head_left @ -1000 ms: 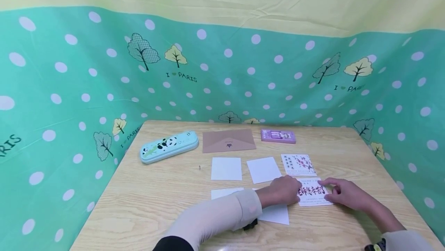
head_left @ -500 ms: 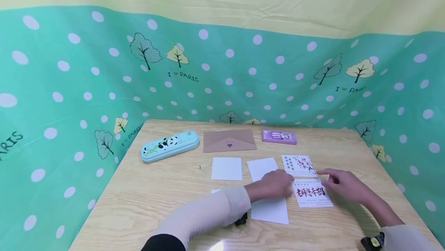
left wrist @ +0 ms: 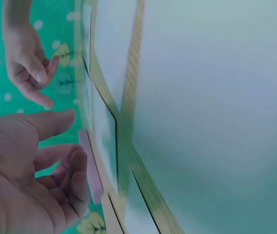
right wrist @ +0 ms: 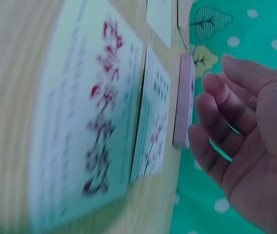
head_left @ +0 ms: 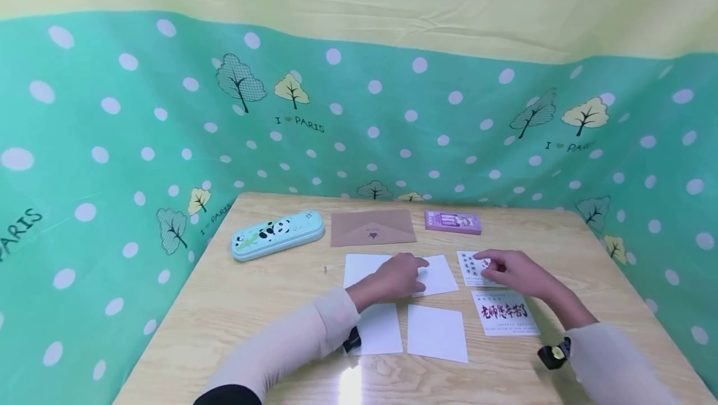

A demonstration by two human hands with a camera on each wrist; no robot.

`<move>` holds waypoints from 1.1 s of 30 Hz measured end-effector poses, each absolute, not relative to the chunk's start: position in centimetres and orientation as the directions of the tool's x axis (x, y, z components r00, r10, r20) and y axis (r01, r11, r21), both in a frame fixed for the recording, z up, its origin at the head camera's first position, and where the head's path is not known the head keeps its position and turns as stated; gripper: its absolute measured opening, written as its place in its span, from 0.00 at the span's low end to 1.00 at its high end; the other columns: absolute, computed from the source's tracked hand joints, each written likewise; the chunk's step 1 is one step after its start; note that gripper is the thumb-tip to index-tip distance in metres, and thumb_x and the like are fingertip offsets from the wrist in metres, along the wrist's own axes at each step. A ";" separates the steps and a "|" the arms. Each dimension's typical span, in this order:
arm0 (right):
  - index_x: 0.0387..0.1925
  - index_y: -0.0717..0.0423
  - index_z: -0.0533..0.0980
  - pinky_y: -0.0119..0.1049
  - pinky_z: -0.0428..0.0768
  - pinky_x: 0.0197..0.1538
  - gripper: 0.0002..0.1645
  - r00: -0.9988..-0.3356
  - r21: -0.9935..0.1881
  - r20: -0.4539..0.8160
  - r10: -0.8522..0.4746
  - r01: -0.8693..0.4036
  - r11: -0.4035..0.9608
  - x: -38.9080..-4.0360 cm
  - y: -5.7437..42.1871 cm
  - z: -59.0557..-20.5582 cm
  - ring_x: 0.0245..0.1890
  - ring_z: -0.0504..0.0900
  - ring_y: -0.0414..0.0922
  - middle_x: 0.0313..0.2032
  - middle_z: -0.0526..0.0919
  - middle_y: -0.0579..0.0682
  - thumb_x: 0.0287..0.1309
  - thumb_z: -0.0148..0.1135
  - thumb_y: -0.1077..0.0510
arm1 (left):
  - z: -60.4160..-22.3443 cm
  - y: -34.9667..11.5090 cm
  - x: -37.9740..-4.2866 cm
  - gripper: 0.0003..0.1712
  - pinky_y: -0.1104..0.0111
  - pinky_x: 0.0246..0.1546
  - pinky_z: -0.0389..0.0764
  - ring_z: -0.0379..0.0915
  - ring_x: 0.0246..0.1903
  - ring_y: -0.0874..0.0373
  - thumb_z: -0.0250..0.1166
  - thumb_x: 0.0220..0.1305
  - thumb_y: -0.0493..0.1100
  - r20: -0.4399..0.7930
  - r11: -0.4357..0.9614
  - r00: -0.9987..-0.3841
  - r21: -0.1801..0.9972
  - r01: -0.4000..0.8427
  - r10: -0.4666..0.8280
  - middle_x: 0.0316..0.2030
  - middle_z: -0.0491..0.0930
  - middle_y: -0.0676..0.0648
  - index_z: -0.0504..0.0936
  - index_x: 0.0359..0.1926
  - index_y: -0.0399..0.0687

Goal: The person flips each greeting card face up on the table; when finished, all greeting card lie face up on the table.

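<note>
My left hand (head_left: 399, 277) hovers over the gap between two blank white cards, a left one (head_left: 359, 263) and a right one (head_left: 440, 274). Its fingers bend loosely with nothing in them, as the left wrist view confirms. Over a card printed with red blossoms (head_left: 470, 273) is my right hand (head_left: 510, 269), hiding that card's right part. In the right wrist view the right hand's fingers (right wrist: 216, 114) are loosely curled and bare. A card with large dark red characters (head_left: 507, 313) lies flat just below the blossom card.
Nearer the front lie two more blank cards, one partly under my left forearm (head_left: 382, 331) and one beside it (head_left: 437, 333). Along the back stand a panda pencil case (head_left: 277, 235), a brown envelope (head_left: 373, 228) and a purple box (head_left: 452, 222). Patterned cloth (head_left: 370, 131) hangs behind.
Both hands have left the card with red characters, which they were touching a second ago. The left hand moved left to the blank cards; the right moved left and back over the blossom card.
</note>
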State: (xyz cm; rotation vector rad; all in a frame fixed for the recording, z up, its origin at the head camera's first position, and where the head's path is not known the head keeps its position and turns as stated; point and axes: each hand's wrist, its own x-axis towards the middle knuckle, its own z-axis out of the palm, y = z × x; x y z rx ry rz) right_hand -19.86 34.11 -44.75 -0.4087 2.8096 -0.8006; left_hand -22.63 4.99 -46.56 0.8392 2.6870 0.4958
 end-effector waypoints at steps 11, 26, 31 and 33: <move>0.67 0.60 0.73 0.32 0.75 0.33 0.30 -0.885 -0.576 -0.212 -0.414 -0.229 0.785 -23.4 29.5 -45.9 0.30 0.75 0.40 0.30 0.80 0.45 0.67 0.65 0.57 | -47.9 2.9 -22.8 0.25 0.67 0.37 0.81 0.79 0.37 0.58 0.71 0.62 0.51 -0.189 0.794 -0.786 0.320 0.517 0.588 0.38 0.85 0.50 0.82 0.59 0.51; 0.71 0.60 0.68 0.37 0.73 0.36 0.39 -0.898 -0.451 -0.288 -0.334 -0.181 0.874 -24.3 27.9 -47.3 0.29 0.74 0.42 0.27 0.77 0.45 0.61 0.70 0.57 | -48.2 3.4 -22.3 0.17 0.66 0.26 0.77 0.74 0.28 0.59 0.71 0.64 0.57 -0.180 0.825 -0.810 0.215 0.522 0.559 0.33 0.83 0.50 0.82 0.44 0.53; 0.72 0.62 0.66 0.37 0.74 0.36 0.41 -0.898 -0.419 -0.289 -0.332 -0.193 0.887 -24.3 27.7 -47.4 0.28 0.75 0.42 0.27 0.78 0.45 0.60 0.71 0.57 | -47.9 3.7 -22.3 0.16 0.66 0.23 0.75 0.72 0.25 0.59 0.70 0.65 0.56 -0.195 0.833 -0.812 0.201 0.516 0.550 0.30 0.81 0.50 0.82 0.43 0.51; 0.71 0.62 0.67 0.36 0.74 0.36 0.41 -0.901 -0.419 -0.286 -0.325 -0.188 0.889 -24.2 27.7 -47.4 0.27 0.75 0.42 0.26 0.78 0.45 0.59 0.71 0.57 | -47.7 3.8 -22.2 0.16 0.67 0.22 0.75 0.72 0.25 0.59 0.70 0.65 0.56 -0.201 0.834 -0.812 0.206 0.512 0.549 0.31 0.81 0.50 0.82 0.44 0.50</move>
